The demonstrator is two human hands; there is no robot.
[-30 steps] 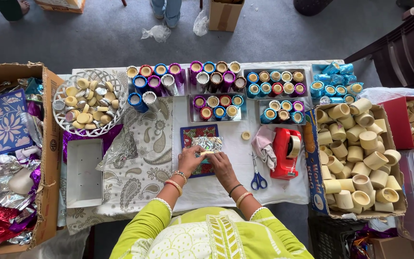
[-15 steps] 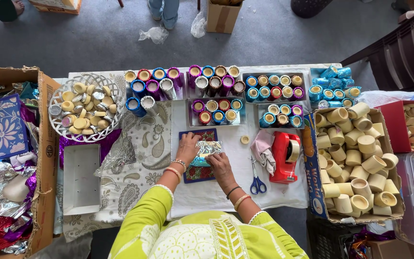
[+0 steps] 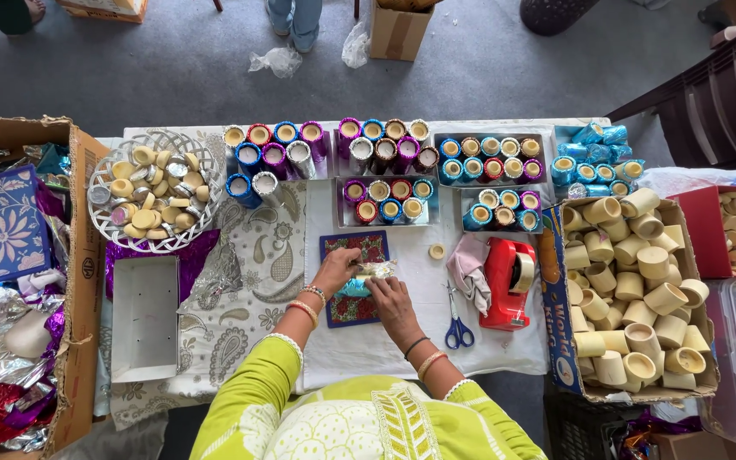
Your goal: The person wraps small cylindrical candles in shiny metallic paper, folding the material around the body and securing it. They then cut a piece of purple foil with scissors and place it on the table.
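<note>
Small blue foil-wrapped cup (image 3: 356, 286) being wrapped; held by left hand (image 3: 336, 271), right hand (image 3: 389, 298); foil pressed down next.

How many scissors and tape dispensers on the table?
2: one pair of blue-handled scissors right of the right hand, and one red tape dispenser just right of the scissors. Others may be hidden in the boxes.

Open spot: bare white cloth (image 3: 402, 349) below the hands.
Ahead: trays of shiny foil cups (image 3: 385, 189) block the way.
Right side: scissors (image 3: 457, 324), then red tape holder (image 3: 508, 285).
Left side: white tray (image 3: 145, 318) on patterned cloth.
</note>
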